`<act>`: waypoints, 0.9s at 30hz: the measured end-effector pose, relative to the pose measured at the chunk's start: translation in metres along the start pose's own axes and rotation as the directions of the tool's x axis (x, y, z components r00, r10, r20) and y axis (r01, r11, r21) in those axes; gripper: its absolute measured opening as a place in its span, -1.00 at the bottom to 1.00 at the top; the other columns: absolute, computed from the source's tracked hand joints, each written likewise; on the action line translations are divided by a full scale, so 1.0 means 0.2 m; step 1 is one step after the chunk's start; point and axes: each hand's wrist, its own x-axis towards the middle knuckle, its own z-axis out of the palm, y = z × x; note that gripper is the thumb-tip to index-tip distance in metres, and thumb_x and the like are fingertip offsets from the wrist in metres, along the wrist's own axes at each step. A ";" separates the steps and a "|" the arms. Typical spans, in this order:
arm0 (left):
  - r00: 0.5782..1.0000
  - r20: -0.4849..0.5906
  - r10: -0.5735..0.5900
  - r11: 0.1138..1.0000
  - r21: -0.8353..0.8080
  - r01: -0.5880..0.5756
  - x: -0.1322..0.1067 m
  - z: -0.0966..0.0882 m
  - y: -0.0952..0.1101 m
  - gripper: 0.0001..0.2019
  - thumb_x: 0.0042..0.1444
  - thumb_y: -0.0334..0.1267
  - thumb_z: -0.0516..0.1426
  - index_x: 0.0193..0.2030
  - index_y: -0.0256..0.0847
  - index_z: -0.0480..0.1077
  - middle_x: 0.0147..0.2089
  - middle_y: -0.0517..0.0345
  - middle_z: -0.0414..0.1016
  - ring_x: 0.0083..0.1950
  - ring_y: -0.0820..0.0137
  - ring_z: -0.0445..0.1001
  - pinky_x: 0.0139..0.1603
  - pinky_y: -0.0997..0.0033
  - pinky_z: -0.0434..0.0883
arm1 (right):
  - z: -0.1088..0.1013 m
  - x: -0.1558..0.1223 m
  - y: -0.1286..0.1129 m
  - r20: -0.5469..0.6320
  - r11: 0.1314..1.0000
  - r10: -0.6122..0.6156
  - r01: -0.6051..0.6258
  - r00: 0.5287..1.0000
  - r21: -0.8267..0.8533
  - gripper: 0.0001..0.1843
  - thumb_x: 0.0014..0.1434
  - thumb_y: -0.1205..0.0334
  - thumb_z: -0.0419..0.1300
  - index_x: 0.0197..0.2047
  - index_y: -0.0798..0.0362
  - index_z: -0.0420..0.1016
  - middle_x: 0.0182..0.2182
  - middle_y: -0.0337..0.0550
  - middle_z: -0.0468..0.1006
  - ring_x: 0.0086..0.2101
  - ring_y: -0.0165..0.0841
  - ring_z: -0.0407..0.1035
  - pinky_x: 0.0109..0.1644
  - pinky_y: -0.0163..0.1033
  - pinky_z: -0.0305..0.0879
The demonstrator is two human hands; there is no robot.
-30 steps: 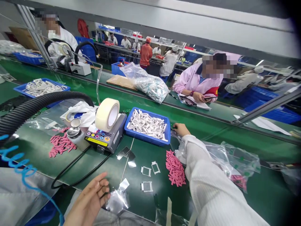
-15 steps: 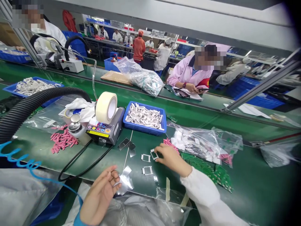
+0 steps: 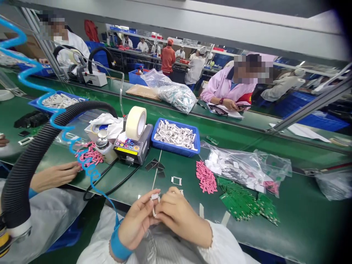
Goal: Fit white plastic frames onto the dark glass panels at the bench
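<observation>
White frame sits pinched above the green table, near a heap of green circuit boards and pink strips, between my left hand and right hand, whose fingers clench it, a second white frame lying flat nearby.

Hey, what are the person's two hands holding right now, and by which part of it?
A small white rectangular frame, pinched at its edges between the fingertips of the left hand and right hand; the fingers hide exactly which edges.
</observation>
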 end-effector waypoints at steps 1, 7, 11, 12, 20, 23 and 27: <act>1.000 -0.023 0.015 1.000 -0.006 -0.016 -0.01 -0.01 0.01 -0.68 -0.02 -0.25 0.24 -0.07 -0.19 0.45 -0.26 0.05 0.55 -0.31 0.43 0.49 -0.23 0.36 0.42 | 0.01 0.03 0.00 0.020 0.998 0.057 -0.057 0.998 -0.004 -0.86 0.21 0.20 0.11 -0.37 0.00 0.43 -0.45 -0.32 0.45 -0.37 -0.46 0.30 -0.13 -0.28 0.11; 0.979 -0.171 0.110 0.992 -0.034 -0.118 -0.06 -0.13 0.09 -0.64 -0.01 -0.31 0.23 -0.01 -0.18 0.42 -0.21 0.02 0.57 -0.16 0.32 0.52 -0.21 0.39 0.43 | 0.11 0.24 0.21 -0.180 0.740 0.603 -0.629 0.777 -0.238 -0.60 0.16 -0.02 0.10 -0.23 0.21 0.42 -0.27 0.16 0.44 -0.20 -0.08 0.31 -0.15 -0.01 0.14; 0.938 -0.329 0.105 0.988 -0.074 -0.137 -0.12 -0.28 0.11 -0.75 0.03 -0.39 0.18 -0.10 -0.30 0.45 -0.20 -0.04 0.58 -0.17 0.33 0.54 -0.18 0.42 0.47 | 0.19 0.30 0.30 -0.191 0.657 0.675 -0.699 0.712 -0.282 -0.67 0.09 0.09 0.19 -0.29 0.25 0.41 -0.24 0.27 0.42 -0.17 0.04 0.30 -0.16 0.06 0.13; 0.916 -0.386 0.105 0.983 -0.100 -0.155 -0.15 -0.34 0.12 -0.75 0.06 -0.41 0.15 -0.09 -0.30 0.44 -0.22 -0.04 0.59 -0.20 0.34 0.55 -0.21 0.42 0.49 | 0.19 0.30 0.31 -0.171 0.665 0.676 -0.694 0.717 -0.278 -0.72 0.08 0.14 0.20 -0.30 0.23 0.41 -0.25 0.23 0.43 -0.18 0.02 0.31 -0.17 0.03 0.15; 0.661 -0.702 0.264 0.728 -0.305 -0.614 -0.50 -0.87 0.32 -0.62 0.24 -0.48 -0.14 0.09 -0.17 0.33 -0.32 0.09 0.62 -0.28 0.45 0.58 -0.29 0.53 0.53 | 0.04 0.44 -0.05 0.138 0.949 0.293 -0.305 0.946 0.079 -0.77 0.01 0.29 0.22 -0.20 0.07 0.41 -0.34 -0.18 0.49 -0.34 -0.38 0.36 -0.25 -0.32 0.25; 0.589 -0.749 0.303 0.753 -0.190 -0.630 -0.60 -0.96 0.36 -0.62 0.20 -0.53 -0.09 0.07 -0.21 0.35 -0.32 0.07 0.62 -0.24 0.37 0.58 -0.18 0.36 0.53 | 0.22 0.64 -0.26 0.236 0.934 -0.013 -0.072 0.972 0.349 -0.76 -0.06 0.36 0.24 -0.24 0.10 0.49 -0.36 -0.17 0.48 -0.37 -0.38 0.33 -0.27 -0.32 0.23; 0.580 -0.751 0.316 0.781 -0.141 -0.609 -0.64 -1.00 0.34 -0.64 0.12 -0.56 0.01 0.04 -0.29 0.38 -0.32 0.00 0.63 -0.24 0.28 0.59 -0.17 0.30 0.53 | 0.65 0.89 -0.50 0.349 0.867 -0.182 -0.017 0.919 0.497 -0.83 -0.15 0.26 0.35 -0.41 0.12 0.53 -0.60 -0.34 0.39 -0.55 -0.50 0.24 -0.46 -0.42 0.17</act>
